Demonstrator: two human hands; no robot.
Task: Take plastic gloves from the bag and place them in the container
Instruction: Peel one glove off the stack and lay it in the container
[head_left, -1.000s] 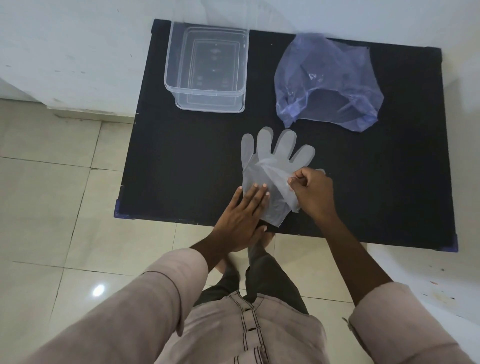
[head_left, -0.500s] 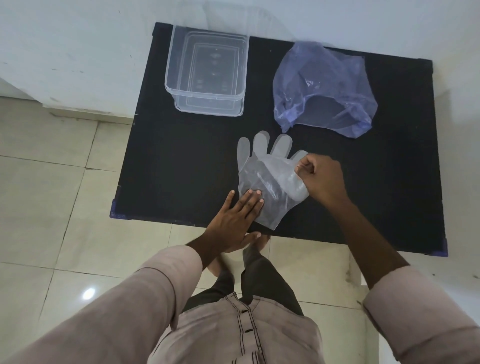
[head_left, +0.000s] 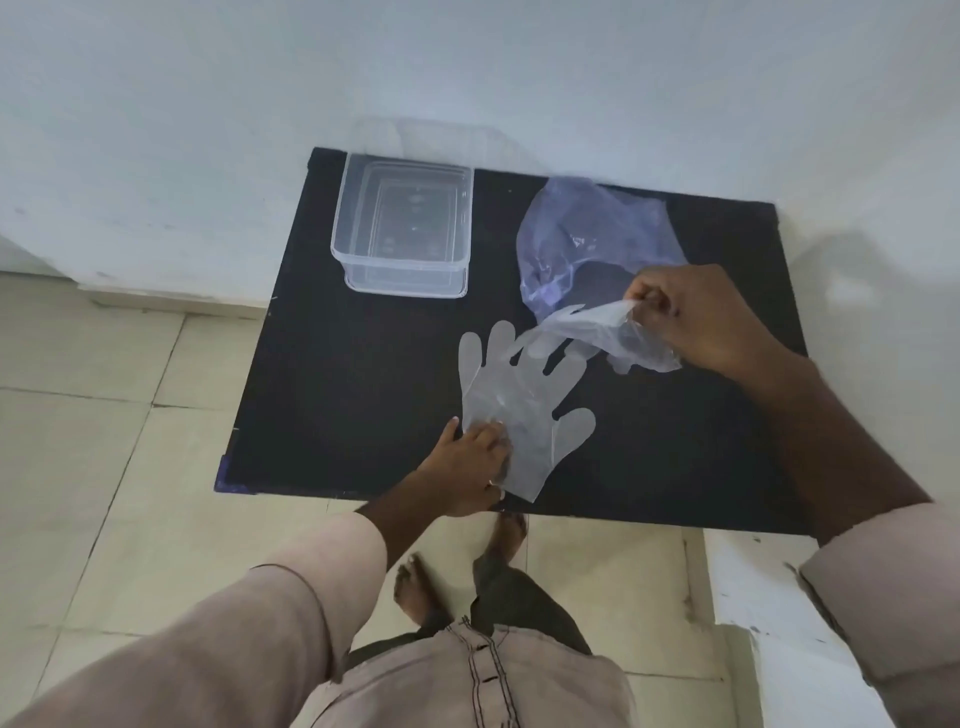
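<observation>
- One glove is lying flat on the black table, fingers pointing far, near the front edge.
- The left hand is pressing flat, fingers spread, on its cuff end, pinning it rather than gripping.
- The right hand is pinching a second glove shut between fingertips and lifting it clear; its trailing fingers are hanging over the flat one.
- The bag is sitting just beyond, looking slack.
- The container is standing far left, holding nothing.
- Risk: the thin films are probably clinging, so the lifted glove could be dragging the other along or slipping from the pinch.
</observation>
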